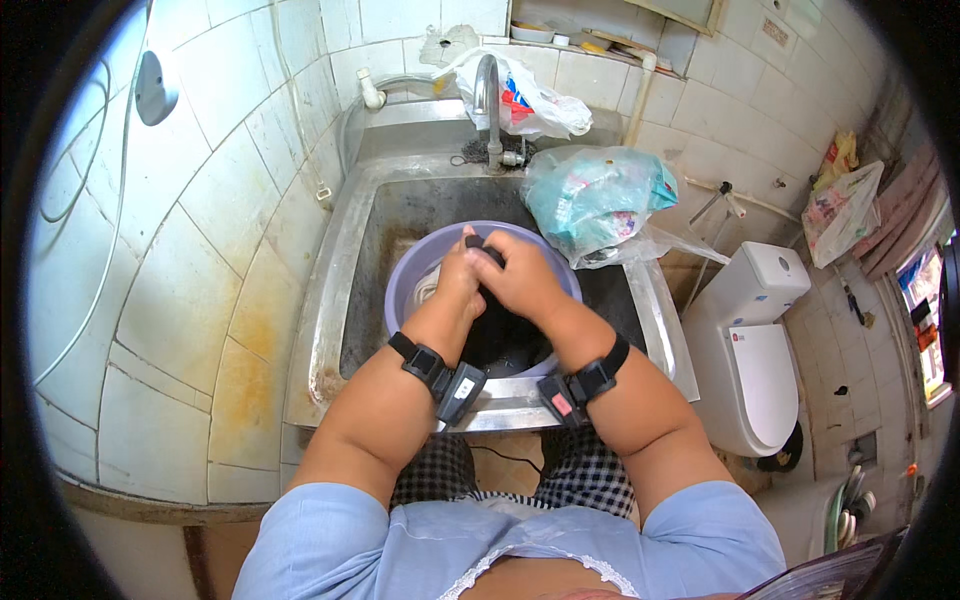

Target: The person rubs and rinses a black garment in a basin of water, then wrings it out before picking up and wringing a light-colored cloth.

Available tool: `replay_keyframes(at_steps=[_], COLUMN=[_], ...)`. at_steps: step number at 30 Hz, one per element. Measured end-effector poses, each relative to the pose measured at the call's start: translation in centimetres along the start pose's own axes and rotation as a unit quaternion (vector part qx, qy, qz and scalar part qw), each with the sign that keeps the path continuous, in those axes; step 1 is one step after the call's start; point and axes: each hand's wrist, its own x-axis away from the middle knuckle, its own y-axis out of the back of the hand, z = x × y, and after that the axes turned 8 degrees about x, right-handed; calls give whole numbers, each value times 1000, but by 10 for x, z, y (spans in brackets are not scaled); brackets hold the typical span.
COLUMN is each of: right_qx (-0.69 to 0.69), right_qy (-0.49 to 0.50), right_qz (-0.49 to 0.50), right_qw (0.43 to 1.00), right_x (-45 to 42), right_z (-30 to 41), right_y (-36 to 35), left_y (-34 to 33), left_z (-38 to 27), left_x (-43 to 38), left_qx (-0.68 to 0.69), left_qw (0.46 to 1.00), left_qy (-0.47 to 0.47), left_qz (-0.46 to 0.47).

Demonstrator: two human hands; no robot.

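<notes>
A purple plastic basin (394,300) sits in the metal sink (322,300). Over it, my left hand (457,274) and my right hand (521,270) are pressed together around a bunched dark cloth (487,249). More dark fabric (502,337) lies in the basin below my hands. At the basin's left side, a pale cloth (426,289) shows beside my left hand. My fingers partly cover the bunched cloth. Each wrist wears a black strap with a small device.
Behind the basin rises a metal faucet (489,105), a white plastic bag (559,116) beside it. A filled translucent plastic bag (600,202) rests on the sink's back right edge. A white toilet (761,375) stands to the right; a tiled wall (225,225) is at the left.
</notes>
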Motion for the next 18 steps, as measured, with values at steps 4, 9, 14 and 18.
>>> replay_keyframes(at_steps=[4, 9, 14, 18], right_qx=[87, 101, 52, 63], right_qy=[-80, -187, -129, -31], right_qz=[-5, -70, -53, 12], right_qw=[993, 975, 989, 997], right_x=[-3, -14, -9, 6], right_z=[15, -53, -31, 8], right_y=[5, 6, -3, 7], left_y=[-12, -36, -16, -4], left_z=[7, 17, 12, 8], left_x=[16, 31, 11, 5], left_qx=[20, -44, -42, 59], left_qw=[999, 994, 998, 992], left_qy=[40, 85, 54, 112], left_qz=[26, 47, -6, 28])
